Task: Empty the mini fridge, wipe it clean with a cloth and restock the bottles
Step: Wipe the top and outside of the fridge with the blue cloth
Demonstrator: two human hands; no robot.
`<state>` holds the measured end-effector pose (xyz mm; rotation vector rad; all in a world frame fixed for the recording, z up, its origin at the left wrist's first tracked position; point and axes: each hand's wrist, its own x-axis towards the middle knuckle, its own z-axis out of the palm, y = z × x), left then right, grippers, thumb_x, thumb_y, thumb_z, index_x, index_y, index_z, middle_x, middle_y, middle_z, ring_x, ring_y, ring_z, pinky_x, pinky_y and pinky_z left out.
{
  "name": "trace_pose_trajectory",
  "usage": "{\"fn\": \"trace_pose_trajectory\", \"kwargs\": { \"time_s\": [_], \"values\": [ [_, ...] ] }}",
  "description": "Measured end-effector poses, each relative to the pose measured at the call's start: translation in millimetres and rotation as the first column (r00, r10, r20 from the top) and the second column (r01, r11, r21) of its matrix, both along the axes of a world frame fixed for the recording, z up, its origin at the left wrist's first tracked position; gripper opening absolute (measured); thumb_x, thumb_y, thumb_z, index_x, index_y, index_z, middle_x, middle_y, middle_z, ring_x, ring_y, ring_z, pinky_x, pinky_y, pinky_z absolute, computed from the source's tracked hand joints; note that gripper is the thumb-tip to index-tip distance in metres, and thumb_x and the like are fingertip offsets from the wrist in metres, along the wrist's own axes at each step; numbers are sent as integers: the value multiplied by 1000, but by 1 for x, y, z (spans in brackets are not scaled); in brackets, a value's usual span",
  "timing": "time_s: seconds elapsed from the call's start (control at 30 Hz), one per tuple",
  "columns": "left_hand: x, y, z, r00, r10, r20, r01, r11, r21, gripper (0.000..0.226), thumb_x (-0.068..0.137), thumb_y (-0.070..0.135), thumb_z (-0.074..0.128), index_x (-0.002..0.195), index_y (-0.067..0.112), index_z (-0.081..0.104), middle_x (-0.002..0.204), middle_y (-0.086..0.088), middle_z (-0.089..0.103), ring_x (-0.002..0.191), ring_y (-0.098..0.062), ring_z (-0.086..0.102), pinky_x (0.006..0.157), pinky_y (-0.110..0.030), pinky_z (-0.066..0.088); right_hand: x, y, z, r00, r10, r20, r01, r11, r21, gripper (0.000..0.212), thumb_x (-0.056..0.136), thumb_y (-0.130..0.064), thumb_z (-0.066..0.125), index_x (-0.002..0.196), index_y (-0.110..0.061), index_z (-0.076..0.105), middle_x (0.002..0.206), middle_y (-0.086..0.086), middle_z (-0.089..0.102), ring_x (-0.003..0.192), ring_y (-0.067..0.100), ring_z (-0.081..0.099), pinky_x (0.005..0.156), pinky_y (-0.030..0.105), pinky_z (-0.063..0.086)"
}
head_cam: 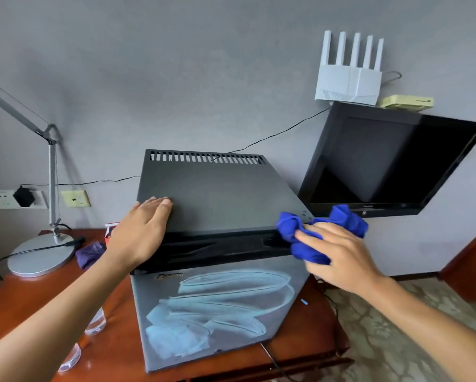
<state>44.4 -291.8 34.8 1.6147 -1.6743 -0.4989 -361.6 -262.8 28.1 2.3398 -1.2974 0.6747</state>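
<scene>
A black mini fridge (217,188) stands on a reddish wooden table (25,299), its grey door (217,312) shut and streaked with wet wipe marks. My left hand (140,232) rests flat on the fridge's top left front corner, fingers straight. My right hand (338,257) grips a crumpled blue cloth (308,235) and presses it against the top right front edge of the fridge, by the black door handle strip. Clear water bottles (96,323) stand on the table at the lower left, partly hidden behind my left forearm.
A silver desk lamp (41,255) with a round base stands at the table's left rear. A purple cloth (89,253) lies beside the fridge. A black TV (391,166) hangs on the wall at right, with a white router (347,78) above. Wall sockets (38,198) are at left.
</scene>
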Motion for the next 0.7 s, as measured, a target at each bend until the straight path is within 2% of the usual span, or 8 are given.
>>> {"fn": "trace_pose_trajectory", "kwargs": {
  "time_s": [0.07,0.17,0.23,0.3,0.4,0.57,0.63,0.7],
  "values": [
    [-1,0,0,999,-1,-33,1,1000,-9,50,112,41,27,137,22,66,158,6,48,150,-11,31,124,-29,13,-11,0,-1,999,-54,8,54,998,14,57,73,-32,61,128,-23,73,127,-3,71,118,26,65,98,38,51],
    [3,1,0,984,-12,-178,18,999,32,60,108,56,22,125,31,73,152,11,54,146,-13,37,125,-34,17,10,1,-8,981,-133,144,133,991,10,55,71,-32,58,121,-22,76,113,-3,75,111,24,63,84,37,56],
    [9,-1,-2,953,-1,-302,16,999,49,70,95,71,16,115,41,76,142,16,60,139,-12,43,122,-36,24,36,5,-17,968,-136,211,141,990,-7,52,71,-31,59,120,-21,77,106,-1,76,106,26,64,86,38,55],
    [13,-3,-5,919,14,-393,17,997,75,70,92,73,15,112,46,76,135,17,61,135,-7,45,116,-29,24,69,10,-24,960,-92,265,104,994,-30,50,72,-30,61,118,-21,78,108,-1,76,105,27,66,91,38,54],
    [12,0,-4,796,-45,-604,105,992,66,65,103,60,20,111,35,79,125,17,69,130,-4,53,109,-21,28,116,14,-25,939,-34,341,53,998,-45,51,70,-30,62,118,-22,78,113,-3,76,107,25,66,93,39,55],
    [12,2,-1,631,-57,-774,168,984,64,60,109,46,24,118,19,77,127,1,73,129,-13,60,117,-35,39,225,26,-22,921,229,316,-240,971,-4,52,71,-31,70,121,-24,76,125,-3,72,107,28,64,100,39,49],
    [14,4,-2,638,-65,-767,174,983,62,60,109,43,23,121,18,76,128,4,72,129,-8,58,115,-31,38,264,29,-21,898,255,357,-278,961,13,47,73,-32,68,119,-23,75,116,-4,74,101,27,61,94,39,50],
    [16,4,-4,666,-106,-738,198,980,38,60,110,42,21,124,18,75,128,7,71,123,4,59,106,-17,39,272,26,-19,898,255,358,-268,963,-12,45,74,-30,68,118,-22,75,108,-4,74,97,26,60,89,38,51]
  ]
}}
